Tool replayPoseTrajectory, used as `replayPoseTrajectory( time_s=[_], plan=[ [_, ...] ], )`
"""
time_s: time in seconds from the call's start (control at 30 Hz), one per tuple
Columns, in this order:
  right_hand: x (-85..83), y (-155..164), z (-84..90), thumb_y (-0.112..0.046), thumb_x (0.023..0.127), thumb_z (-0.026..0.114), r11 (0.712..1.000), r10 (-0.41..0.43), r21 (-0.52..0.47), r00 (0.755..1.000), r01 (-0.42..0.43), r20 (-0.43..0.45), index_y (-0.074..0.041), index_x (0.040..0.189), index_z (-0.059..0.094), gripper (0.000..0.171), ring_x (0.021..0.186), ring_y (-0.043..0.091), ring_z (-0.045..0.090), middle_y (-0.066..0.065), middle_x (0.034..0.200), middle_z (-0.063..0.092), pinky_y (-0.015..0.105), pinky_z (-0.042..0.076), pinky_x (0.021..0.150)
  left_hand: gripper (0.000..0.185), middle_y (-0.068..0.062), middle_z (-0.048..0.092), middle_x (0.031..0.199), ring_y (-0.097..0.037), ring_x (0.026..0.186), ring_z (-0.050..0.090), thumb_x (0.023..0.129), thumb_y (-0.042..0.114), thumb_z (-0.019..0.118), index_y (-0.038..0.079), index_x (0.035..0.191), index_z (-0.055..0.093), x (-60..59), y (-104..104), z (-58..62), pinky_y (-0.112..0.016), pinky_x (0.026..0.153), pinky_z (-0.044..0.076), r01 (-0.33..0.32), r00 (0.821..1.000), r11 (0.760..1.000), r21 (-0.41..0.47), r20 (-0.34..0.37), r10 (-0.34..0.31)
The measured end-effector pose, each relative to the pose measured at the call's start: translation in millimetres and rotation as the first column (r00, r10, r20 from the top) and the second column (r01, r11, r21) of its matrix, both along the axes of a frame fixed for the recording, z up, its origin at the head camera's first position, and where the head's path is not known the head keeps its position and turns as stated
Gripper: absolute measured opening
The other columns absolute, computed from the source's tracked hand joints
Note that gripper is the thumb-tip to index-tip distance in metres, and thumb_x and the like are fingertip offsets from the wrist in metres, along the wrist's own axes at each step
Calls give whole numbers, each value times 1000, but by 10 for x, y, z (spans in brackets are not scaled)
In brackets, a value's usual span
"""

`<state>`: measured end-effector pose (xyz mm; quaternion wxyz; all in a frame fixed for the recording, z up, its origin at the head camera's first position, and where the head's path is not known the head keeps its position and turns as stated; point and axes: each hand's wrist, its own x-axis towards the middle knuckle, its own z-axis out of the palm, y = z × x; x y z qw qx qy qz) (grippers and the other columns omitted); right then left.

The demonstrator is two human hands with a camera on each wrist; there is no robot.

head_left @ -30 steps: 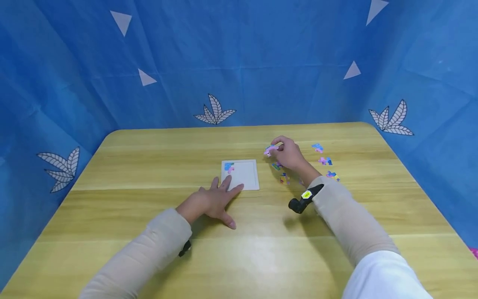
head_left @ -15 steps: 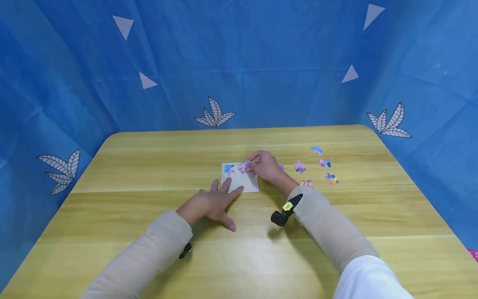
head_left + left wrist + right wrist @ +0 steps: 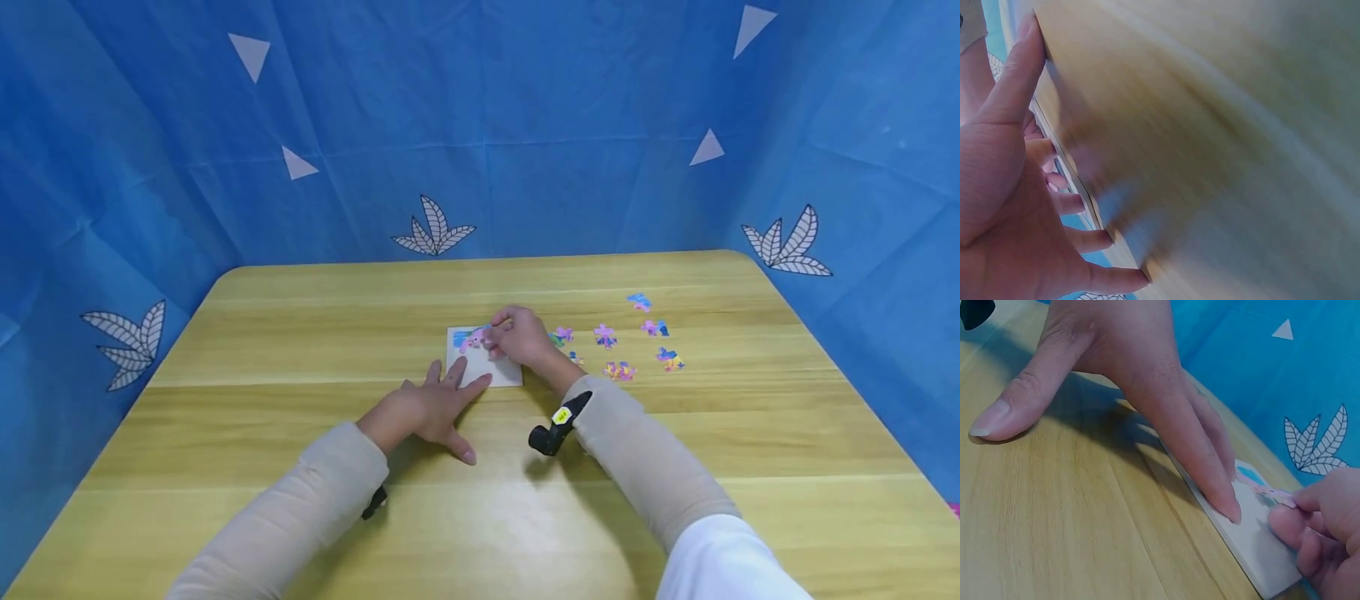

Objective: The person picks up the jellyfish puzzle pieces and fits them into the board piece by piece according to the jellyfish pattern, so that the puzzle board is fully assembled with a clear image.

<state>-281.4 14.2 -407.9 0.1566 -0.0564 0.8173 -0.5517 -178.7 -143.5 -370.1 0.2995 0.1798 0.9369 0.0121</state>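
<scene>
A white square puzzle tray (image 3: 498, 373) lies on the table, its upper left corner holding a blue and pink puzzle piece (image 3: 459, 340). My left hand (image 3: 431, 410) spreads its straight fingers, with fingertips resting on the tray's near left edge and the thumb on the table. Over the tray's upper part, my right hand (image 3: 521, 340) pinches a pink puzzle piece (image 3: 1282, 495) between thumb and finger. That pinched piece is right beside the placed one; whether they interlock is hard to tell. In the left wrist view, the left hand (image 3: 1016, 206) touches the tabletop and tray edge.
Several loose puzzle pieces lie right of the tray, among them a pink and blue one (image 3: 604, 336), a yellow one (image 3: 619, 371) and a blue one (image 3: 640, 302). A blue cloth (image 3: 480, 125) hangs behind the wooden table (image 3: 300, 333).
My right hand has carried the pink piece leftward from the loose pieces to over the tray, beside the placed piece. The left hand has stayed on the tray edge.
</scene>
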Motion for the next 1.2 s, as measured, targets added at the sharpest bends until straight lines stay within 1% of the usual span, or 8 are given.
replayPoseTrajectory(
  time_s=[0.13,0.37,0.47,0.7,0.87,0.97,1.1,1.2],
  plan=[
    [-3,-31,-14,-13,90,64,999,-5,52,999,7,-48,-2,102,56,19,57,14,65,11,81,70,26,53,58,111,-11,-10,158,-45,142,-3,67,66,70,35,152,4,0,-9,-6,-70,101,20,5,1000,1000,0,-4,-5],
    [-11,-70,8,-19,90,64,982,-18,187,996,35,-91,-6,101,56,19,58,13,65,5,77,70,28,51,65,111,-11,-11,158,-45,142,-3,68,66,69,35,152,4,-13,-18,5,-70,101,20,7,1000,1000,0,-5,-7],
    [-11,-84,20,-21,89,66,976,-24,214,995,44,-94,-6,101,56,21,57,13,65,5,75,70,27,50,63,111,-11,-10,159,-45,142,-3,67,66,70,35,152,5,-17,-19,12,-70,101,20,9,1000,1000,0,-7,-9],
    [-5,-100,54,-24,86,70,962,-51,265,998,62,-49,-8,96,56,24,55,13,62,5,73,67,26,49,61,112,-11,-11,158,-46,142,-3,67,66,69,35,152,4,4,-8,-3,-70,101,21,10,1000,1000,-5,-6,-11],
    [-9,-84,61,-29,84,71,950,-26,310,996,51,-84,-9,92,55,27,54,14,60,3,61,63,29,47,65,112,-12,-10,158,-46,142,-2,67,67,69,34,152,4,8,-2,-8,-70,100,22,17,1000,1000,-7,-13,-17],
    [-13,-87,65,-31,84,71,946,-24,320,996,49,-83,-9,90,54,28,54,15,59,3,58,60,29,46,65,113,-12,-11,158,-46,142,-2,67,67,69,35,152,3,3,1,-5,-70,100,22,18,1000,1000,-14,-15,-18],
    [-26,-100,67,-31,84,72,945,-30,323,996,55,-82,-9,88,54,29,54,15,59,4,60,60,28,46,60,113,-12,-11,158,-46,142,-3,67,67,69,35,152,2,-5,1,1,-70,100,22,15,1000,1000,-14,-19,-16],
    [-34,-111,57,-31,83,73,935,-21,351,996,49,-84,-8,87,54,30,53,14,58,4,62,61,25,44,53,113,-11,-11,158,-46,142,-3,67,66,69,35,152,2,-8,-3,-13,-71,100,21,14,1000,1000,-8,-9,-14]
  ],
)
